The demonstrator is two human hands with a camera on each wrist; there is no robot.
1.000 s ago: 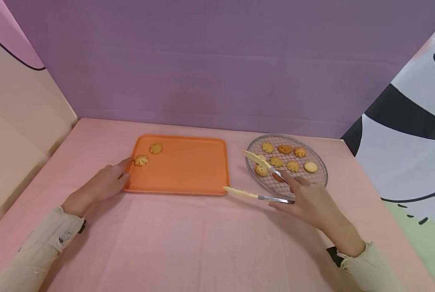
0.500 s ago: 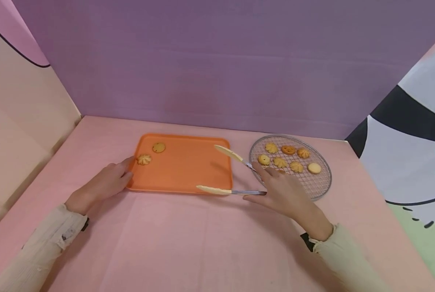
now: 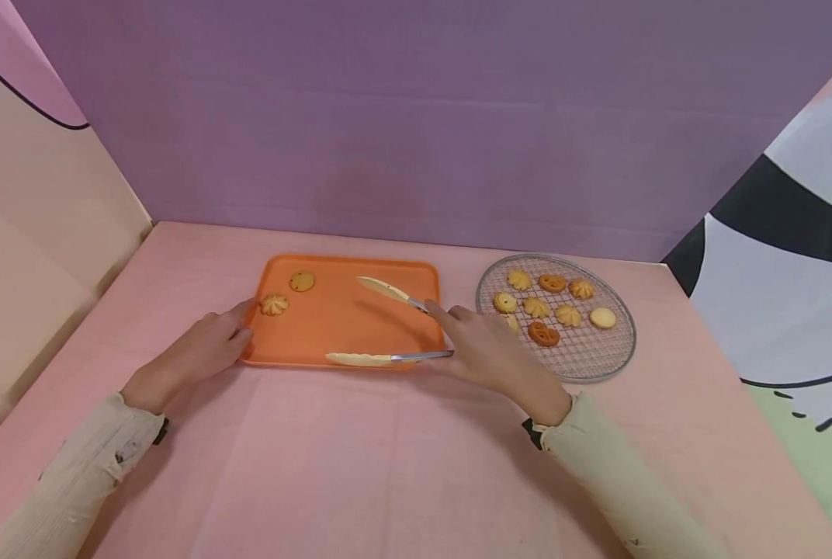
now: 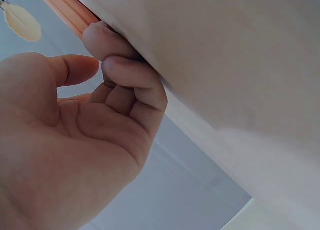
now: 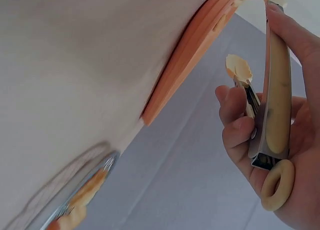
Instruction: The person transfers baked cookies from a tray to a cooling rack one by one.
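Note:
My right hand (image 3: 496,353) holds a pair of tongs (image 3: 362,359) with metal arms and cream tips. The tips are spread wide over the orange tray (image 3: 360,310), nothing between them. In the right wrist view, the fingers wrap one arm of the tongs (image 5: 278,90) while the thumb lies along the other. A round dotted cookie (image 3: 302,281) and a star-shaped cookie (image 3: 273,303) lie at the tray's left end. There my left hand (image 3: 202,349) rests its fingertips against the tray's edge. In the left wrist view, its fingers are loosely bent and the thumb stands apart from the rim.
To the right of the tray, a round wire rack (image 3: 601,357) carries several cookies, among them a pretzel-shaped one (image 3: 544,334) and a pale round one (image 3: 602,317). Pink cloth covers the table (image 3: 339,458). A purple wall panel (image 3: 423,132) stands behind.
My right hand has moved left with the spread tongs, from over the rack to over the tray. The pretzel-shaped cookie is now uncovered. My left hand stays at the tray's edge.

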